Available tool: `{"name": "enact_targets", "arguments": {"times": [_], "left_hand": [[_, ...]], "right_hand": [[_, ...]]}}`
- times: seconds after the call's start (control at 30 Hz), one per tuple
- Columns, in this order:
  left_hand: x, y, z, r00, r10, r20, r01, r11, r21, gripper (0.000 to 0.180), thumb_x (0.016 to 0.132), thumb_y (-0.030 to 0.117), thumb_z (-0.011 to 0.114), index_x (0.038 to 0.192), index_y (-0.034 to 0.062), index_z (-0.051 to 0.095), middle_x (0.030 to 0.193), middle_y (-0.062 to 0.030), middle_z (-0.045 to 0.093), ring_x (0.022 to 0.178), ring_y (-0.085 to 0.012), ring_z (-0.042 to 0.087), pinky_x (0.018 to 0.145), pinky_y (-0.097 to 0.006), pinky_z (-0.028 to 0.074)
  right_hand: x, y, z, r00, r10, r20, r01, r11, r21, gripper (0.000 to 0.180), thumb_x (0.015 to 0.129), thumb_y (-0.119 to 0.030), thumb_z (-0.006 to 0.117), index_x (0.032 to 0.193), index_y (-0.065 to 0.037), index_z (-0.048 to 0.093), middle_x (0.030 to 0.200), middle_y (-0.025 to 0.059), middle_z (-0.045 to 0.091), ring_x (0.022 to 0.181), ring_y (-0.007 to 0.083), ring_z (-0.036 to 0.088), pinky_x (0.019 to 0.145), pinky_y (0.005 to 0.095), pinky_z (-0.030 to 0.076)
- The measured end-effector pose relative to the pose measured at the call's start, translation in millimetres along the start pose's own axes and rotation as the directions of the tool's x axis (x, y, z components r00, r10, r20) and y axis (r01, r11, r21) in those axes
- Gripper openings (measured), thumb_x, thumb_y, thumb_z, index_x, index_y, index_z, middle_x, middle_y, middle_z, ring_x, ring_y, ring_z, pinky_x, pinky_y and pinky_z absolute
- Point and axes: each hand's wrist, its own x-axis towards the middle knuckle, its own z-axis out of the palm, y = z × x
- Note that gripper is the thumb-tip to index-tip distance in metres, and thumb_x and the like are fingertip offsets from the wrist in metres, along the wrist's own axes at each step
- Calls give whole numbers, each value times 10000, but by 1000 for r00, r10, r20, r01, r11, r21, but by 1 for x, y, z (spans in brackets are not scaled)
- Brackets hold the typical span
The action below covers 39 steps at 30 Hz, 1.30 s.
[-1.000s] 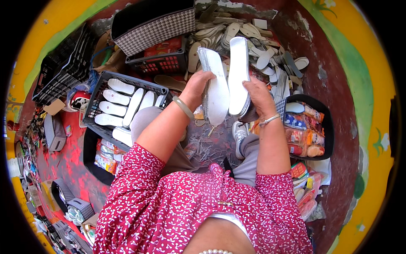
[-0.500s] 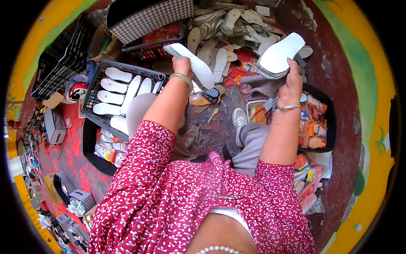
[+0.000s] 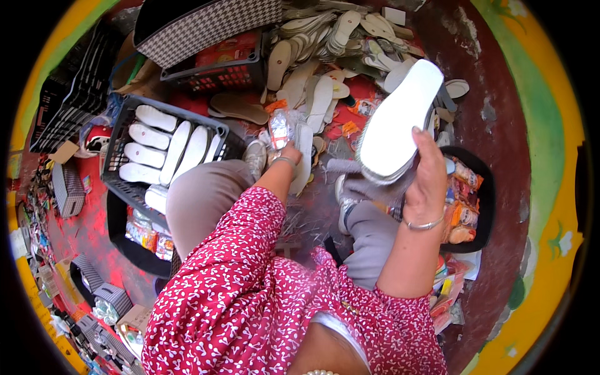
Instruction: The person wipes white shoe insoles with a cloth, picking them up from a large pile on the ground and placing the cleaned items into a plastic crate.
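From my remote seat I begin at the far left, where black crates (image 3: 75, 94) stand together. Next comes a dark crate (image 3: 181, 112) with white insoles (image 3: 178, 153) laid side by side, four one way and the others turned across them; that part looks done to me. Below it, a black box (image 3: 116, 222) carries small packets (image 3: 149, 234), and the left knee (image 3: 206, 197) covers part of the crate.

The left hand (image 3: 289, 152) is low, past the knee, at the lower end of a clear bag (image 3: 279, 128) with an orange top. A pale insole (image 3: 304, 156) is just beside it. I cannot tell which of the two it pinches, if either, or whether that grip is closed, since the fingers are mostly hidden.

Beyond the feet lies a loose pile (image 3: 312, 28) of insoles, so I judge that plenty is left unarranged and the work is only partway.

Farther right, the right hand (image 3: 428, 172) holds a stack (image 3: 400, 125) of white insoles raised and tilted, its grip pinching the edge, thumb on the top face; several layers show along the lower rim. It is not set down, so I count it as pending. Beside that wrist, a second box (image 3: 489, 206) holds bright packages (image 3: 465, 215).
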Motion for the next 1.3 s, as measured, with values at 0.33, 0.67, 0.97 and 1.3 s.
{"name": "enact_targets", "arguments": {"times": [0.33, 0.67, 0.97, 1.3], "left_hand": [[13, 3, -27, 952, -177, -250, 199, 978, 67, 525, 773, 82, 516, 1294, 74, 444, 1194, -237, 543, 1102, -365, 527, 945, -400, 411], [-118, 243, -122, 819, 476, 321, 169, 334, -927, 529, 929, 425, 444, 1229, -10, 466, 1120, -203, 568, 1056, -273, 549, 929, -392, 426], [-217, 299, -177, 848, 464, 256, 31, 438, -898, 283, 916, 202, 506, 1063, -38, 534, 922, -146, 623, 816, -219, 624, 734, -362, 528], [-217, 265, -195, 892, 449, -47, 20, -143, -990, 378, 982, 299, 319, 1158, -8, 452, 1010, -174, 576, 926, -337, 572, 856, -483, 469]], "right_hand": [[7, 6, 6, 1000, 21, 23, -18, 992, -122, 466, 892, -194, 537, 1300, 8, 438, 1098, 76, 582, 966, 139, 567, 834, 262, 434], [15, 17, -10, 978, -24, 209, 64, 980, -188, 325, 890, -159, 541, 1143, 46, 541, 988, 47, 608, 884, 104, 554, 777, 240, 428], [0, 12, 9, 916, -263, 302, 323, 931, -169, 501, 905, -377, 564, 1193, 30, 520, 1027, 54, 597, 882, 99, 547, 783, 222, 431], [-36, 25, 47, 606, -673, 424, 785, 423, -453, 721, 895, -550, 448, 1358, -4, 360, 1111, 138, 548, 785, 134, 556, 715, 256, 465]]}}
